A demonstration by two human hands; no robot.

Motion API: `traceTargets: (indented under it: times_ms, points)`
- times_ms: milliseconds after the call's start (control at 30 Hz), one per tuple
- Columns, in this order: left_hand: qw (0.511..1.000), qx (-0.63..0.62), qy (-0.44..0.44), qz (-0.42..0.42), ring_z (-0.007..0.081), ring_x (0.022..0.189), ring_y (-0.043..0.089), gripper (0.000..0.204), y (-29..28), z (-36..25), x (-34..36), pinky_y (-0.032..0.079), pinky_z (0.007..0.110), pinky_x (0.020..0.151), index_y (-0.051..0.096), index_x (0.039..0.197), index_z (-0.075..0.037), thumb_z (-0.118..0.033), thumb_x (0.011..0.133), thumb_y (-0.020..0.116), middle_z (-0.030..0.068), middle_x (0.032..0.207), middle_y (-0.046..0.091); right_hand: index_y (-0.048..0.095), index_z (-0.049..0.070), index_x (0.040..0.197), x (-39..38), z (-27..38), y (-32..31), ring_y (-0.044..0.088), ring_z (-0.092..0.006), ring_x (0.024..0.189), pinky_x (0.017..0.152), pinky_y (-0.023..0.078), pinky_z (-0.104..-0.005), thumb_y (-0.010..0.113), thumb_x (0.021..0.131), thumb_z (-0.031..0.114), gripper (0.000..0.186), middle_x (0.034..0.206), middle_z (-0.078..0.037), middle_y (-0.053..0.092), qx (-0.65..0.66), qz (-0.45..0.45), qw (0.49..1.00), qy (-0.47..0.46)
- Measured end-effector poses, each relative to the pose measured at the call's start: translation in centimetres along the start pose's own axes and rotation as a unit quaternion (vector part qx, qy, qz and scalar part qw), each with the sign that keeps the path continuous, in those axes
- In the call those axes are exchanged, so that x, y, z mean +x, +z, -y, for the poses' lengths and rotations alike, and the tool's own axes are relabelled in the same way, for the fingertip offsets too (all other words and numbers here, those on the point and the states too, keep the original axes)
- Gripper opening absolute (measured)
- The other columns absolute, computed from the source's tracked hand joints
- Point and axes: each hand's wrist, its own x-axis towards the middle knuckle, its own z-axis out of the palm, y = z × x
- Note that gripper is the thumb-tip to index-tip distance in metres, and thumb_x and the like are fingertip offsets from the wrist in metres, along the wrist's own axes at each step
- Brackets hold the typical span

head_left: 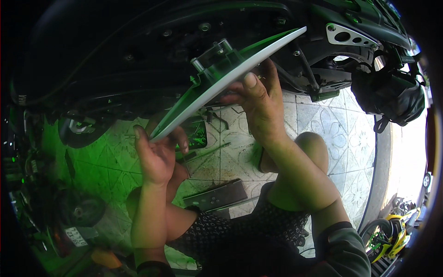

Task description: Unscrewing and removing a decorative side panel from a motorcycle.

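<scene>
- Head view: curved white plastic panel, one o'clock from bare left hand, ten from bare right hand.
- Left grips its eight-o'clock end; right grips its underside.

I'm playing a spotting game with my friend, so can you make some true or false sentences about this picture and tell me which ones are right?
1. The left hand is at the lower end of the pale curved panel. True.
2. The panel lies flat on the floor. False: it is held up at a slant.
3. The right hand is far from the panel. False: it is up against the panel's pale side.
4. The floor has patterned tiles. True.
5. The yellow motorbike is at the upper left. False: it is at the lower right.
6. A dark flat plate lies between the person's legs. True.
</scene>
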Motion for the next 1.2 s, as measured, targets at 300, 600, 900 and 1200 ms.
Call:
traceTargets:
  times_ms: [300,600,900,1200]
  points:
    - [1.0,0.024,0.005,0.007,0.0184,0.07,0.058,0.08,-0.4,0.4,0.0,0.048,0.034,0.064,0.061,0.129,-0.002,-0.071,0.105,0.027,0.0096,0.086,0.065,0.028,0.005,0.152,0.2,0.1,-0.3,0.073,-0.0289,0.103,0.084,0.064,-0.0442,0.075,0.096,0.039,0.08,0.128,-0.018,0.061,-0.01,0.018,1.0,-0.003]
    - [0.998,0.034,-0.009,-0.052,0.0198,0.068,0.056,0.088,0.8,0.2,-0.1,0.046,0.034,0.064,0.065,0.124,0.003,-0.07,0.105,0.02,0.0088,0.07,0.057,0.027,0.005,0.153,0.2,0.0,-0.5,0.072,-0.0311,0.107,0.085,0.064,-0.0455,0.074,0.096,0.041,0.082,0.13,-0.019,0.06,-0.015,0.024,1.0,-0.005]
    - [0.992,0.126,-0.005,-0.03,0.0176,0.072,0.058,0.077,0.7,0.2,-0.2,0.047,0.032,0.065,0.06,0.13,0.002,-0.065,0.105,0.032,0.0083,0.083,0.062,0.026,0.004,0.155,-0.1,-0.1,-0.8,0.064,-0.03,0.12,0.096,0.057,-0.047,0.075,0.093,0.049,0.091,0.139,-0.017,0.055,-0.011,0.023,1.0,0.006]
    - [0.98,0.197,-0.025,0.016,0.0137,0.079,0.063,0.064,1.1,-1.0,-0.4,0.051,0.03,0.071,0.063,0.129,0.001,-0.056,0.103,0.053,0.0065,0.095,0.066,0.032,0.008,0.155,-0.5,0.0,-0.6,0.053,-0.028,0.135,0.114,0.044,-0.0514,0.071,0.095,0.049,0.083,0.146,-0.012,0.052,-0.005,0.013,1.0,0.02]
